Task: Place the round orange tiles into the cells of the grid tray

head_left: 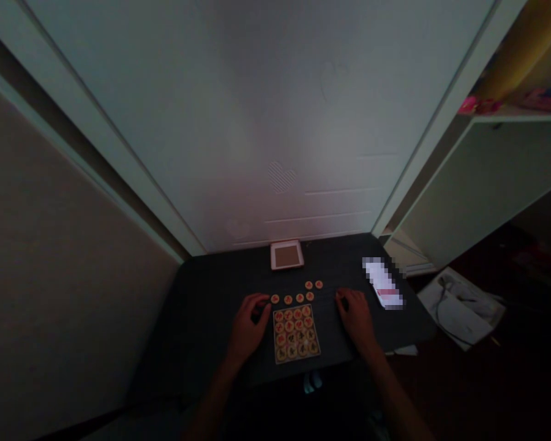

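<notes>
Round Chinese chess pieces lie on a dark table. A shallow square box point(320, 351) in front of me holds rows of them, red-marked at the far side and black-marked nearer me. Beyond it, several loose red-marked pieces point(288, 299) form an uneven line, with two pieces point(314, 285) set farther back. My left hand point(251, 321) rests left of the box, fingers curved and a gap inside the thumb. Its fingertips are beside the leftmost loose piece point(275, 299); contact is unclear. Right of the box, my right hand point(356, 313) has thumb and fingertips pinched together; whatever lies between them is hidden.
A shallow box lid or tray point(287, 255) with a pale rim sits at the table's back edge against the white panel point(239, 153). A blurred bright phone-like object point(383, 283) lies at the right. A white box point(461, 308) with a cable is beyond the table's right side.
</notes>
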Demonstrator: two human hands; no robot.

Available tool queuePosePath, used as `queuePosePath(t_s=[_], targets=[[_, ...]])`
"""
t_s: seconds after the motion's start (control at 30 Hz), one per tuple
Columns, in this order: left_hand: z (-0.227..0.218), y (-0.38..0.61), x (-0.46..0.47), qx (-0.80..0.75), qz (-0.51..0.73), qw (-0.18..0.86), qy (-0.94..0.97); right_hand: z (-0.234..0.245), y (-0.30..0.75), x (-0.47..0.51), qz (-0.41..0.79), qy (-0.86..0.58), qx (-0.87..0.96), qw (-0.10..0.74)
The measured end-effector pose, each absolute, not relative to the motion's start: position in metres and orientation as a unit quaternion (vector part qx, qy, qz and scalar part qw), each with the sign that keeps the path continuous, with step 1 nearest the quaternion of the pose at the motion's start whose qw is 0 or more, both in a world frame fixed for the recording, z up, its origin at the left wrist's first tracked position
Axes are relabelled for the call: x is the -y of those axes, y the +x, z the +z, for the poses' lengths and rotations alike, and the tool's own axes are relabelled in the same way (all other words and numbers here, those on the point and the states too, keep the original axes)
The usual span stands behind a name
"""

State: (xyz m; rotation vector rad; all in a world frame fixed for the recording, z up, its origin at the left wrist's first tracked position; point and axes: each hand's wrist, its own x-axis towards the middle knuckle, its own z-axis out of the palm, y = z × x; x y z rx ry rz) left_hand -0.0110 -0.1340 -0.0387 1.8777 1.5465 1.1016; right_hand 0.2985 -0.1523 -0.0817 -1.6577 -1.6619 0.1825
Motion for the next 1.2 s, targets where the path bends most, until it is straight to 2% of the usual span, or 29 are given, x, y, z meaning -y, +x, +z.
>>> queuePosePath(t_s=[0.13,0.27,0.43,0.57,1.0,1.2], targets=[[-0.031,-0.008,0.143,-0.566,0.403,0.267,0.668,-0.071,0.286,0.160,0.138,-0.640,0.626,0.425],[-0.023,0.006,0.154,-0.555,0.396,0.381,0.624,-0.051,0.261,0.174,0.222,-0.588,0.644,0.436],[-0.012,0.030,0.166,-0.509,0.379,0.527,0.565,-0.032,0.232,0.189,0.235,-0.505,0.696,0.453],[-0.011,0.040,0.171,-0.484,0.361,0.596,0.529,-0.028,0.225,0.196,0.233,-0.471,0.724,0.446],[-0.016,0.038,0.171,-0.495,0.335,0.610,0.520,-0.030,0.216,0.201,0.265,-0.471,0.705,0.459],[-0.020,0.037,0.172,-0.485,0.332,0.614,0.528,-0.027,0.214,0.202,0.336,-0.496,0.656,0.459]])
